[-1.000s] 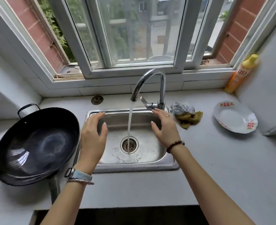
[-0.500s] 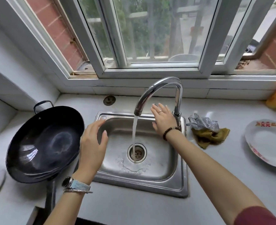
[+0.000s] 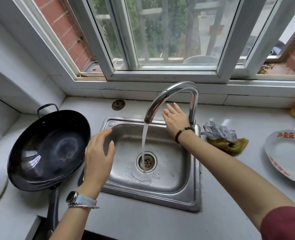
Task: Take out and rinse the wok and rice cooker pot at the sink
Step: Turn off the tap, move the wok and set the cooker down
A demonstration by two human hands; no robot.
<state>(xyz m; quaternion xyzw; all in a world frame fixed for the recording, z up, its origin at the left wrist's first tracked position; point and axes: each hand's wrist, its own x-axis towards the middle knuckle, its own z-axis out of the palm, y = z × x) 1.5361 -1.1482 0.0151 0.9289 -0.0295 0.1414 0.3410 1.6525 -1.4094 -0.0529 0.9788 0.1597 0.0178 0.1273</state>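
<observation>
- black round metal wok (image 3: 46, 149) sits on the pale grey desk (image 3: 143, 222), at 9 o'clock of the rectangular stainless steel sink (image 3: 152, 196).
- curved chrome tap (image 3: 174, 90) at the sink's 1 o'clock runs water into the drain.
- left hand (image 3: 98, 156) hovers over the sink's 9 o'clock rim, fingers loose, grasping nothing.
- right hand (image 3: 175, 118) is by the tap's base, fingers straight and released; cannot tell if it touches.

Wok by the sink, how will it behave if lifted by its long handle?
The wok looks like rigid dark metal, probably heavy and tip-prone on its long handle. Its rounded bowl may rock if pushed; the glossy inside looks slippery.
</observation>
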